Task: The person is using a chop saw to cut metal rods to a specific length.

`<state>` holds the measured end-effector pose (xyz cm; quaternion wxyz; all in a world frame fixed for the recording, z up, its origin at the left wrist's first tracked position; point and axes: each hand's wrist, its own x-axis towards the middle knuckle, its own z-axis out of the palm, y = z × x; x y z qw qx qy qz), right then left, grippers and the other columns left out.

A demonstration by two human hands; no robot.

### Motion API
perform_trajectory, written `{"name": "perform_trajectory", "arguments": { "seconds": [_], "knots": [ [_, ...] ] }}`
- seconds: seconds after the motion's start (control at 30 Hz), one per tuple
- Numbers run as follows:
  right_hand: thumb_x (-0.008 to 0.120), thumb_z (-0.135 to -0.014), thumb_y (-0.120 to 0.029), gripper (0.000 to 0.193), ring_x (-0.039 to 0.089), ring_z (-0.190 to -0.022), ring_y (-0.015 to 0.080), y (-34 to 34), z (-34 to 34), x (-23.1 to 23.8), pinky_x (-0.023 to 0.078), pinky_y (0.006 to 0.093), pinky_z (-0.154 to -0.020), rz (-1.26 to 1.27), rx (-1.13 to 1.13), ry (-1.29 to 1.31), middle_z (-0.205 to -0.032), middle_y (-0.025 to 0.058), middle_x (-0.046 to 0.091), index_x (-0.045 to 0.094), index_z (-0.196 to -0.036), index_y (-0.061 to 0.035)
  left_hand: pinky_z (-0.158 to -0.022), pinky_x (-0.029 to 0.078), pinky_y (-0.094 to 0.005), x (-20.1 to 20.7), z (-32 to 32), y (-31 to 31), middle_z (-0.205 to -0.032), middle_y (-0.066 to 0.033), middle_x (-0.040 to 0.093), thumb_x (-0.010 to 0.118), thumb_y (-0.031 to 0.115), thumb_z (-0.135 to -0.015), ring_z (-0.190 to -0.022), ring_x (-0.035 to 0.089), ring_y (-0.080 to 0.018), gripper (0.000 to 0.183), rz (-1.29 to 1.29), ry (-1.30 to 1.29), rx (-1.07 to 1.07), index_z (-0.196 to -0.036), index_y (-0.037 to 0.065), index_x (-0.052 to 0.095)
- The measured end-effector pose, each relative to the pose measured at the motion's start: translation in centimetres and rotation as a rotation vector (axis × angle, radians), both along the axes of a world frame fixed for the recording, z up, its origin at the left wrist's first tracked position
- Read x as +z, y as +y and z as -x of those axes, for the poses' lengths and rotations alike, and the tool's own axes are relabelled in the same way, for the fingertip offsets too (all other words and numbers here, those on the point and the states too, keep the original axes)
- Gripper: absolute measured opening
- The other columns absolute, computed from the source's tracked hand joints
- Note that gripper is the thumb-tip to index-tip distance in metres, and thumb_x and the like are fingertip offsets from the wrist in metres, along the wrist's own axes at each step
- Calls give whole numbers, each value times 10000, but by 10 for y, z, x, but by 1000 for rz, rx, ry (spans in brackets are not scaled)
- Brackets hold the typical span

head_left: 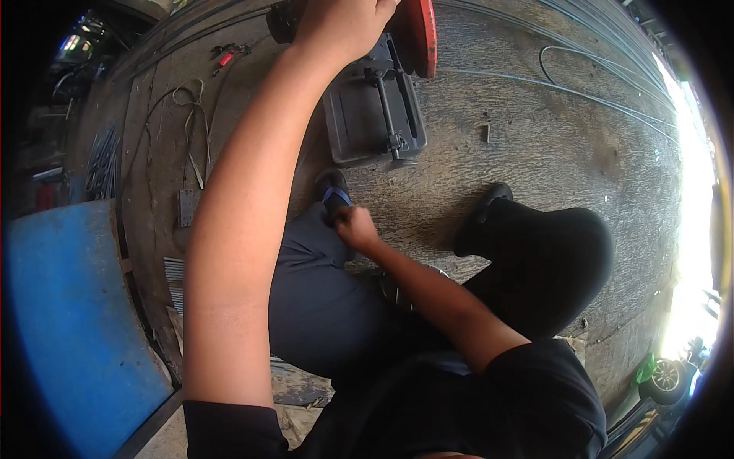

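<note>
Left hand (350, 24) at the floor machine (367, 115), right hand (355, 227) by the shoe (334, 191)

Through the head camera I see the machine standing on the floor (550, 164) ahead of the wearer's feet, its red guard (427, 38) upright at the top edge. The left hand reaches the machine just beside that guard; its fingertips run out of my view, so I can't tell whether it grips. The right hand is curled into a fist against the left trouser leg (317, 245); I can't tell if anything is pinched inside. The most container-like thing I have is the machine's dark, tray-like base, which carries a clamp with a long screw rod (385, 111). Thin metal rods (596, 57) lie beyond, to the right.
</note>
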<state>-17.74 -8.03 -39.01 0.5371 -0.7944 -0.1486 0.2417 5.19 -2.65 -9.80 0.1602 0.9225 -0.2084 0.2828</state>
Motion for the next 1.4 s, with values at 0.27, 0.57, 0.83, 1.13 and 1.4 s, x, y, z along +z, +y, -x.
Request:
{"name": "perform_trajectory", "arguments": {
  "seconds": [0.27, 0.57, 0.83, 1.13, 1.4],
  "knots": [
    [693, -778, -189, 510, 629, -962, 273, -36, -43, -42, 471, 336, -857, -196, -663, 419, -1072, 216, 640, 540, -1196, 59, -1056, 332, -426, 1, 1, 1, -1242, -205, 492, 572, 101, -867, -1269, 377, -362, 360, -8, -33, 5, -1200, -26, 514],
    [593, -909, -197, 279, 592, -809, 181, -71, -91, -70, 472, 307, -652, -520, -1010, 603, -917, 86, 581, 518, -1064, 22, -1052, 338, -431, 0, 0, 2, -1237, -205, 502, 579, 119, -867, -1268, 377, -363, 359, -3, 19, -5, -1190, -28, 523],
    [604, -831, -121, 226, 606, -731, 287, -57, -85, -43, 483, 386, -674, -54, -995, 61, -811, 172, 636, 604, -971, 56, -1070, 318, -434, 0, 0, 1, -1280, -214, 486, 583, 118, -864, -1294, 352, -370, 366, 2, 17, 19, -1196, -24, 526],
    [551, -770, -124, 243, 657, -840, 326, -3, -1, 1, 504, 386, -783, 35, 46, 72, -871, 193, 672, 680, -945, -13, -1071, 317, -433, 1, 3, 1, -1242, -195, 508, 658, 125, -807, -1298, 343, -371, 430, -1, 29, -11, -1193, -14, 525],
    [577, -762, -198, 268, 643, -834, 376, -83, -114, -19, 499, 421, -737, 100, -574, 97, -865, 224, 666, 672, -902, 10, -1004, 378, -422, 3, -15, 10, -1162, -182, 542, 646, 59, -756, -1193, 433, -368, 356, 44, -72, -68, -1104, 9, 586]
  ]
}}
